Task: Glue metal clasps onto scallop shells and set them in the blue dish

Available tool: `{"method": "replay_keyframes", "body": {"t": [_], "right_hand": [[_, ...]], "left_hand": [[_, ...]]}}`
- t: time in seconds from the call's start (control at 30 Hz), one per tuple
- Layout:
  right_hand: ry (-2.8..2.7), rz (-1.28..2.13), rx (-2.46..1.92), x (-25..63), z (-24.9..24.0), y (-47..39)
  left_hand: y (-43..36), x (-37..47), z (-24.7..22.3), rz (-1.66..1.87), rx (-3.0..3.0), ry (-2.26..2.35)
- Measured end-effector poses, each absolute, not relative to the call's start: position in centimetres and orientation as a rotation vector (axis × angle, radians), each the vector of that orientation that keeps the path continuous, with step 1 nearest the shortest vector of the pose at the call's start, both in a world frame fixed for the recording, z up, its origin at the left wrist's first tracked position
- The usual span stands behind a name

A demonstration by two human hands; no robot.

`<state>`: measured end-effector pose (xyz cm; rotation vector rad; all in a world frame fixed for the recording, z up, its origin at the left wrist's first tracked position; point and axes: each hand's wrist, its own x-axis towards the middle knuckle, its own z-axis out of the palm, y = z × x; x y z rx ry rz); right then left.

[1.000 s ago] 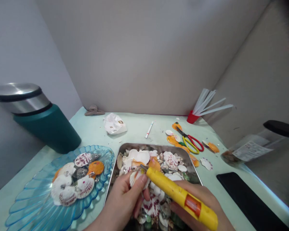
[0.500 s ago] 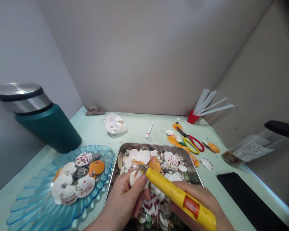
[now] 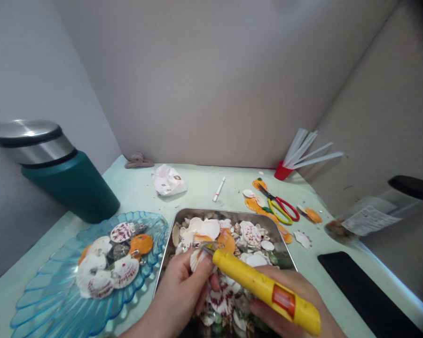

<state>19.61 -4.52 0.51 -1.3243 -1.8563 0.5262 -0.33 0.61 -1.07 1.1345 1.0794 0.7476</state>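
Observation:
Over the tray, my left hand point(image 3: 183, 286) pinches a white ribbed scallop shell point(image 3: 196, 259) with brownish streaks. Fingers of my right hand point(image 3: 285, 286) wrap around a yellow glue gun point(image 3: 254, 281) with an orange window in its side. The gun's metal nozzle points left and lies at the shell's edge by my left thumb; whether it touches is hard to tell. Beneath both hands is a metal tray point(image 3: 289, 256) filled with white, orange and purple-striped shells. My hands hide part of these shells.
A blue scalloped glass dish point(image 3: 42, 300) with decorated shells stands left, before a green bottle point(image 3: 74, 188). Right are scissors point(image 3: 281, 209), orange shells point(image 3: 313, 215), a red cup point(image 3: 283, 171) of translucent sticks, a clear jar point(image 3: 370, 216) and a black slab point(image 3: 359, 286). Behind lie a marker point(image 3: 219, 189) and crumpled packet point(image 3: 168, 180).
The glue gun's nozzle has shifted slightly left and down along the shell, and its rear end has moved a little right. The shell in my left hand has tilted slightly.

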Motion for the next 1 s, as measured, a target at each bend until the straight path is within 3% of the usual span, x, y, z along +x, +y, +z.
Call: {"method": "replay_keyframes", "body": {"t": [1.0], "right_hand": [[-1.827,0.527,-1.295,19.95,0.83,-4.27]], "left_hand": [[0.53,-0.46,-0.51,0.717,1.113,1.042]]}}
